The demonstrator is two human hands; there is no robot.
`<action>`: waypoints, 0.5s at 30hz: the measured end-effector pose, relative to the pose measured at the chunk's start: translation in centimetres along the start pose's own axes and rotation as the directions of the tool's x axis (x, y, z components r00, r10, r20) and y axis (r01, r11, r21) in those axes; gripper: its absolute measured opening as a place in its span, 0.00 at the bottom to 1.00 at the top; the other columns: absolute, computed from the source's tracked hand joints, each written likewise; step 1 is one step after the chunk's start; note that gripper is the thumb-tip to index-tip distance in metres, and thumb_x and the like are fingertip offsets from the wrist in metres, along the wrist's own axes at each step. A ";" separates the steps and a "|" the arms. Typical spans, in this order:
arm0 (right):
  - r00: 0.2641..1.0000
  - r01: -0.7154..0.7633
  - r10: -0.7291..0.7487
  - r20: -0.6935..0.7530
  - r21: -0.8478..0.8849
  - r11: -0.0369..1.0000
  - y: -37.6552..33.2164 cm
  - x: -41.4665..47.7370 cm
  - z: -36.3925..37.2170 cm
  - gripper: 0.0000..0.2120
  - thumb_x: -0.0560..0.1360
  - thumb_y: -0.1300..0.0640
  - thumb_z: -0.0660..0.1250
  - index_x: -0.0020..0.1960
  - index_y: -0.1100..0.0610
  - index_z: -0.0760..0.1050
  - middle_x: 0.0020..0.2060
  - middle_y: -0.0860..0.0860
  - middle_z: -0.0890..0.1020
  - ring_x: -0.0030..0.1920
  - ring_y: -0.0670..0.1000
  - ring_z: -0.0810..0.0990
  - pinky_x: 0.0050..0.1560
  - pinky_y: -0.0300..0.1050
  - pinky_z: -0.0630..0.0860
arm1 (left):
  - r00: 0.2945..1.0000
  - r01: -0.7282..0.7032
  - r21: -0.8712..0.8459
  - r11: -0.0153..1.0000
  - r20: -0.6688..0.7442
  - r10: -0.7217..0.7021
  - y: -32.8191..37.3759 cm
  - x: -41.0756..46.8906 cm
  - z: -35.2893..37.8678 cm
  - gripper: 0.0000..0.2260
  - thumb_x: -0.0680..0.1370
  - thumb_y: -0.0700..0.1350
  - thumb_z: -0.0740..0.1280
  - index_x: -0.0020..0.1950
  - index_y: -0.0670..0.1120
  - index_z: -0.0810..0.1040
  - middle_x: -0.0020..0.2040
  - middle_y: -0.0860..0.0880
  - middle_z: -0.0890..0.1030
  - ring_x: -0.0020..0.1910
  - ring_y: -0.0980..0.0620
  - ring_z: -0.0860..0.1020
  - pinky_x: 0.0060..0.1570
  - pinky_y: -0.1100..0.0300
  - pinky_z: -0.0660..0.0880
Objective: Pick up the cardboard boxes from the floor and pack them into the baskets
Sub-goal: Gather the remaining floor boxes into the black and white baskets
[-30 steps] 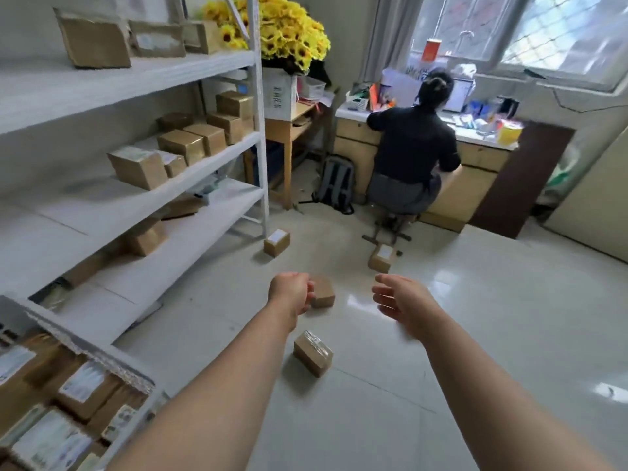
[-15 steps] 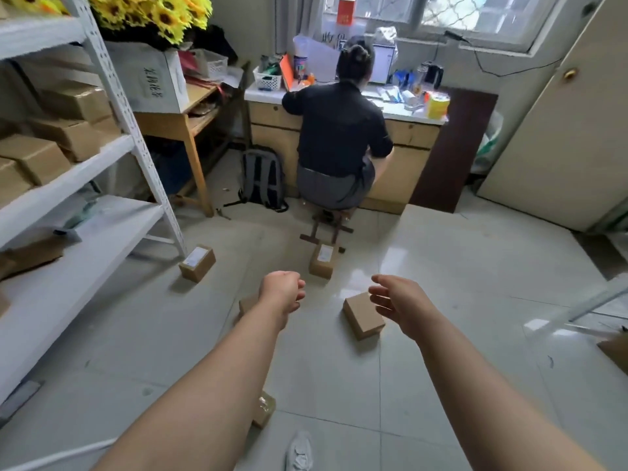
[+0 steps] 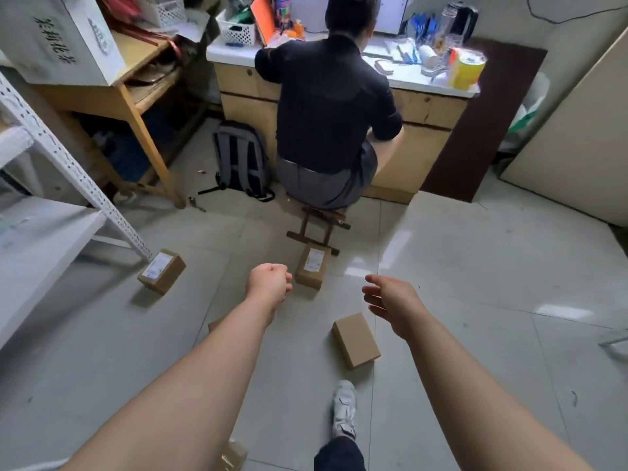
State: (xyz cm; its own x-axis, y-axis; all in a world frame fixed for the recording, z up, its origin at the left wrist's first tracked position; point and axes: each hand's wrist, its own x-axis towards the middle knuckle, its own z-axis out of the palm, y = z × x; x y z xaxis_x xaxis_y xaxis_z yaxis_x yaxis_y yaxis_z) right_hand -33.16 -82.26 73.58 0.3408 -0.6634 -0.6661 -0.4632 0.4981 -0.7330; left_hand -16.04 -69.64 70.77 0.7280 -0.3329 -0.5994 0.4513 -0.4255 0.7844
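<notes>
Several small cardboard boxes lie on the tiled floor. A plain one [image 3: 355,340] rests just below my right hand [image 3: 390,302], whose fingers are loosely apart and hold nothing. A labelled box [image 3: 313,267] sits by the stool, right of my left hand [image 3: 269,282], which is curled into an empty fist. Another labelled box [image 3: 161,271] lies at the foot of the white rack. A corner of a box [image 3: 214,323] peeks out from behind my left forearm, and one more box [image 3: 233,455] shows near the bottom edge. No basket is in view.
A person in a dark top [image 3: 333,107] sits on a low wooden stool [image 3: 317,226] at a cluttered desk [image 3: 418,79] straight ahead. A grey backpack [image 3: 239,159] leans beside it. White shelving [image 3: 51,212] lines the left, a wooden table [image 3: 136,79] stands behind it. My shoe [image 3: 344,407] is forward.
I have stepped forward and the view has tilted down; the seated person and floor boxes are closer. Both hands stay stretched out and empty. The shelf boxes have left the view.
</notes>
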 end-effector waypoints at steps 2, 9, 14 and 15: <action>1.000 -0.016 0.016 0.015 -0.028 0.999 -1.2 5.1 0.0 0.12 0.80 0.55 0.61 0.59 0.59 0.76 0.52 0.57 0.81 0.52 0.56 0.79 0.62 0.54 0.76 | 1.000 0.018 0.002 1.000 -0.022 -0.018 0.6 3.8 2.4 0.09 0.79 0.42 0.59 0.41 0.46 0.75 0.40 0.48 0.78 0.38 0.49 0.76 0.31 0.62 0.68; 0.995 -0.093 0.097 0.029 -0.117 0.989 -1.7 24.3 2.4 0.12 0.80 0.55 0.61 0.57 0.60 0.77 0.50 0.56 0.81 0.52 0.56 0.80 0.63 0.55 0.74 | 0.994 0.093 -0.006 0.996 -0.054 -0.093 -0.7 19.2 10.7 0.06 0.80 0.42 0.60 0.47 0.45 0.76 0.43 0.48 0.78 0.40 0.49 0.77 0.33 0.61 0.71; 0.992 -0.121 0.125 0.016 -0.161 0.979 2.5 37.6 5.4 0.14 0.81 0.55 0.61 0.61 0.62 0.77 0.57 0.60 0.80 0.61 0.61 0.77 0.62 0.54 0.74 | 0.985 0.155 0.040 0.987 -0.082 -0.151 -5.7 31.9 14.0 0.08 0.79 0.41 0.59 0.43 0.45 0.75 0.38 0.48 0.76 0.38 0.49 0.74 0.35 0.60 0.70; 0.992 -0.120 0.123 0.006 -0.165 0.979 3.7 40.3 6.1 0.16 0.80 0.56 0.61 0.63 0.65 0.76 0.58 0.64 0.79 0.62 0.64 0.76 0.63 0.57 0.73 | 0.984 0.160 0.055 0.986 -0.086 -0.155 -6.9 34.7 14.5 0.09 0.79 0.40 0.59 0.40 0.46 0.74 0.37 0.48 0.76 0.37 0.49 0.73 0.36 0.60 0.69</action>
State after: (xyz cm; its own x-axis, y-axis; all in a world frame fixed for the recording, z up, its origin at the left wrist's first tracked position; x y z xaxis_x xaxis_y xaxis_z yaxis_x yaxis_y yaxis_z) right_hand -16.15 -103.76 43.22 0.2861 -0.5941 -0.7518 -0.6291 0.4753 -0.6151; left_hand -1.42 -90.46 42.25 0.6909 -0.1891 -0.6978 0.5332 -0.5186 0.6685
